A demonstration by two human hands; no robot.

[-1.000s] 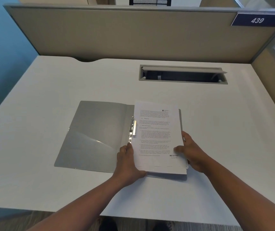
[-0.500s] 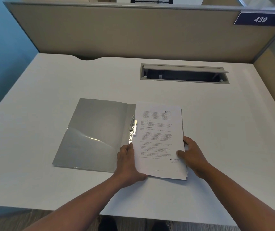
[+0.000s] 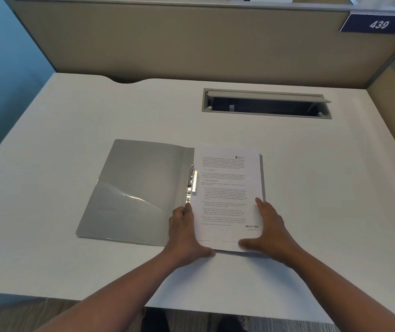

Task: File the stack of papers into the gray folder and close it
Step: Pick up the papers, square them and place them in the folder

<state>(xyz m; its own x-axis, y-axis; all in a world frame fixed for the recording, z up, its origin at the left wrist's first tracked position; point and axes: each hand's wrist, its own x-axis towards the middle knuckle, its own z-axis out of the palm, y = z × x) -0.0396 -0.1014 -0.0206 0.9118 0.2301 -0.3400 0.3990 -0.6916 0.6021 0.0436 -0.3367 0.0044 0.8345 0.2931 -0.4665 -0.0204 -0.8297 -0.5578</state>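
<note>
The gray folder (image 3: pixel 139 188) lies open on the white desk, its left flap bare with a clear inner pocket. A metal clip (image 3: pixel 191 182) runs along its spine. The stack of papers (image 3: pixel 227 192), printed text on top, rests on the folder's right half and covers nearly all of it. My left hand (image 3: pixel 184 233) presses against the stack's lower left edge, thumb at the bottom corner. My right hand (image 3: pixel 270 233) is spread against the lower right edge and corner, thumb along the bottom. Both hands flank the stack rather than lift it.
The white desk (image 3: pixel 72 130) ends at a beige partition wall at the back. An open cable tray slot (image 3: pixel 265 104) is set into the desk behind the folder. A blue sign reading 439 (image 3: pixel 378 24) hangs at the upper right. The desk's front edge is close below my forearms.
The stack has settled squarer on the folder's right half. My right hand has slid down from the side edge to the lower right corner, thumb now under the bottom edge.
</note>
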